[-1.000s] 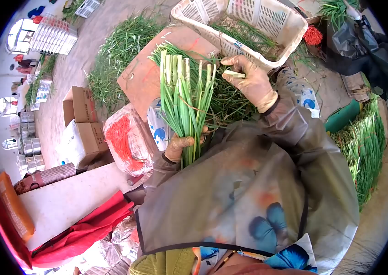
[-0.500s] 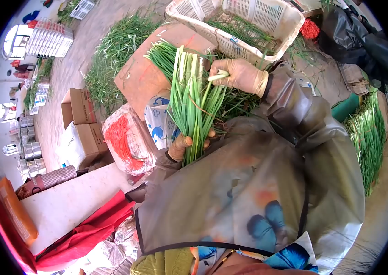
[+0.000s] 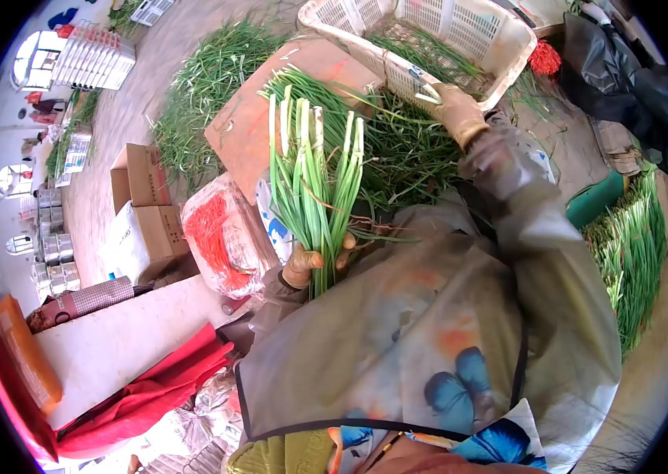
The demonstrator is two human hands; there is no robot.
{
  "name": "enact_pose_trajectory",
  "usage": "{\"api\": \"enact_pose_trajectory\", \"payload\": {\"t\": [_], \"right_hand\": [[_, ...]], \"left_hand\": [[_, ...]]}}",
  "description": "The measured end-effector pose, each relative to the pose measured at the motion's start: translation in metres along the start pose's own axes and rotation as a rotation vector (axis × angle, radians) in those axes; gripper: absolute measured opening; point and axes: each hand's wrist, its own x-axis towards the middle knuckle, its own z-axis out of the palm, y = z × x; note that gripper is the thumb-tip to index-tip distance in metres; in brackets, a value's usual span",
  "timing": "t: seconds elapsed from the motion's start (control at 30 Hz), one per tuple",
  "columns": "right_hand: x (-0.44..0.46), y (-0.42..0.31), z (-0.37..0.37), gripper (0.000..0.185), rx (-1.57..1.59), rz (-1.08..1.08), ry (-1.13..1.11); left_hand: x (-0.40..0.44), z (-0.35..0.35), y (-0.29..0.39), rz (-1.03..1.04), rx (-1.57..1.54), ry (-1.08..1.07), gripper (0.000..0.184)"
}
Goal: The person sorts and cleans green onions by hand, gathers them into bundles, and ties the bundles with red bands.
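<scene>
My left hand (image 3: 302,265) is gloved and closed round the leafy lower end of a bunch of garlic chives (image 3: 314,182), their pale cut ends pointing up and fanned apart. My right hand (image 3: 459,114), in a tan glove, is off to the right by the crate's near rim. Its fingers pinch a chive stalk (image 3: 429,96) with a pale end. Below and left of that hand lies a heap of loose green leaves (image 3: 409,154). More chives (image 3: 294,83) rest on a brown board (image 3: 251,118) behind the held bunch.
A white plastic crate (image 3: 500,75) with some greens stands ahead. Red ties (image 3: 215,237) lie on a wrapped block at left, near cardboard boxes (image 3: 144,178). Piled greens (image 3: 208,87) cover the floor beyond. Stacked tied bunches (image 3: 638,253) stand at right.
My right hand has moved right and away from the bunch, carrying a stalk toward the crate. The bunch in my left hand has spread apart at its pale ends.
</scene>
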Motion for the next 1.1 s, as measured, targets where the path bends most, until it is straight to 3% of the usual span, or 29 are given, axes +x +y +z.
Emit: {"api": "enact_pose_trajectory", "payload": {"t": [0.03,0.07,0.1,0.13,0.27,0.37,0.43,0.5,0.57,0.6,0.67,0.7,0.77,0.83,0.9,0.97,1.03,1.1], "right_hand": [[-0.004,-0.006,0.003,0.033,0.127,-0.089,0.102],[-0.008,-0.011,0.007,0.041,0.315,-0.105,0.004],[-0.024,-0.042,-0.013,0.047,0.803,-0.062,-0.36],[-0.034,-0.047,0.007,0.049,0.893,-0.187,-0.361],[-0.048,-0.087,0.0,0.036,0.56,-0.152,-0.393],[-0.043,-0.075,0.022,0.034,0.728,-0.014,-0.485],[-0.043,-0.069,0.031,0.029,0.868,0.004,-0.405],[-0.025,-0.047,0.035,0.02,0.857,0.284,-0.299],[-0.006,-0.012,0.017,0.023,1.161,0.321,-0.276],[0.002,-0.009,0.009,0.025,0.676,0.06,-0.032],[-0.007,-0.007,-0.002,0.029,0.206,0.08,-0.001],[-0.011,-0.004,0.004,0.033,0.282,0.024,-0.138],[-0.04,-0.036,0.002,0.032,0.943,-0.105,-0.527],[-0.059,-0.063,0.004,0.028,0.68,-0.192,-0.522],[-0.071,-0.076,0.01,0.016,0.584,-0.112,-0.423],[-0.09,-0.084,0.009,0.018,0.538,-0.458,-0.274],[-0.108,-0.103,-0.012,0.014,0.704,-0.62,-0.638],[-0.115,-0.108,-0.028,0.017,0.851,-0.597,-0.949]], "left_hand": [[0.001,0.0,0.001,0.004,-0.003,0.004,0.07],[0.002,0.0,0.003,0.003,0.022,0.026,0.067],[0.004,0.0,0.004,-0.002,0.05,0.045,0.064],[0.007,-0.001,0.005,-0.005,0.053,0.044,0.06],[0.012,0.013,0.01,-0.069,0.144,0.122,0.057],[0.014,0.01,0.005,-0.052,0.211,0.1,0.054],[0.014,0.011,0.004,-0.03,0.241,0.088,0.05],[0.009,0.007,0.0,-0.043,0.205,0.125,0.056],[0.007,0.001,-0.002,-0.042,0.239,0.079,0.058],[0.006,0.004,-0.003,-0.049,0.174,0.074,0.055],[0.004,0.004,-0.002,-0.057,0.116,0.077,0.055],[0.007,0.002,-0.001,-0.054,0.117,0.076,0.055],[0.009,-0.003,-0.003,-0.063,0.078,0.051,0.058],[0.009,-0.002,-0.004,-0.079,0.07,0.087,0.062],[0.012,0.0,-0.005,-0.048,0.005,0.098,0.063],[0.009,-0.009,-0.008,-0.037,-0.031,0.114,0.065],[0.008,-0.021,-0.009,-0.067,-0.066,0.114,0.07],[0.01,-0.027,-0.014,-0.008,-0.104,0.14,0.075]]}}
